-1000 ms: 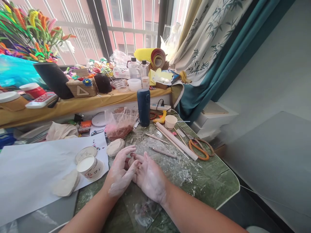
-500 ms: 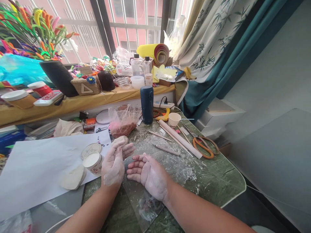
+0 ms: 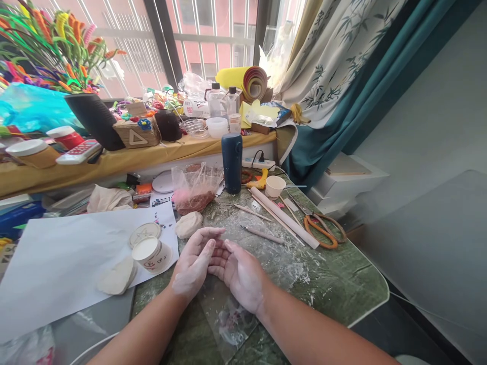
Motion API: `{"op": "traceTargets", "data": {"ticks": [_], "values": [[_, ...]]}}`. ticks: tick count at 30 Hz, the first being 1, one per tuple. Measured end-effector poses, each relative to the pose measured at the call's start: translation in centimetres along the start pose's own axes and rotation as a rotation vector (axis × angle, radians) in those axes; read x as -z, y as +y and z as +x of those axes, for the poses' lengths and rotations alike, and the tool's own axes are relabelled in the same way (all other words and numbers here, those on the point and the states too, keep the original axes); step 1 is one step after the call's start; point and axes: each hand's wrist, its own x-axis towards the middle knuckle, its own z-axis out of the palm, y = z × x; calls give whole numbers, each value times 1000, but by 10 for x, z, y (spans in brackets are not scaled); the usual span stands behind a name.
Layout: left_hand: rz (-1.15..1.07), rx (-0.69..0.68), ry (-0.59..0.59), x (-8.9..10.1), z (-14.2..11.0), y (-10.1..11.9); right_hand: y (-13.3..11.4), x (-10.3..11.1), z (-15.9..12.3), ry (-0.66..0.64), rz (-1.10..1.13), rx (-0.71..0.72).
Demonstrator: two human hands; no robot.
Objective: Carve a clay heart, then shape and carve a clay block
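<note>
White powder covers both of my hands. My left hand is over the clear plastic sheet, its fingers stretched out and slightly bent, the thumb raised. Facing it is my right hand, palm turned up and fingers loosely curved, meeting the left fingers. Nothing shows between the palms, though the space where the fingers overlap is partly hidden. Just beyond my left hand lies a pale lump of clay. To its left are a white paper cup, a round disc with a star pattern and a flat whitish clay slab.
A white paper sheet covers the left side. Toward the right lie a sculpting tool, a pale rolling pin and orange-handled scissors. Behind stand a dark blue bottle, a small cup and a bag of brown material.
My hands have come together, the left moving rightward to meet the right. The clay lump behind the left hand is now uncovered. The view has shifted slightly.
</note>
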Motion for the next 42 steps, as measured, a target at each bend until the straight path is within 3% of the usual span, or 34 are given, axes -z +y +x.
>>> {"op": "traceTargets", "data": {"ticks": [3,5,9,11,17,23,25,29,32,35,42], "values": [[47,-87,186,4,5,-7,-10,4,3,157,33,64],[209,-99,219,8,7,-13,-19,6,4,234,85,152],[660,-261,11,13,8,-23,-32,5,3,215,136,226],[770,-345,-82,12,7,-26,-33,4,2,182,118,231],[649,-423,-43,7,3,-19,-23,0,-3,219,-58,342],[607,-519,-136,7,-3,-3,-15,-3,-5,64,-68,91],[619,-512,-65,10,-3,-3,-17,1,-2,111,-45,110],[669,-557,195,18,5,-10,-25,10,5,237,97,153],[981,-447,245,24,20,-13,-31,10,8,222,151,139],[1368,-100,155,29,38,-14,-36,6,7,146,205,120],[1509,18,84,30,57,-10,-42,3,6,78,306,109]]}}
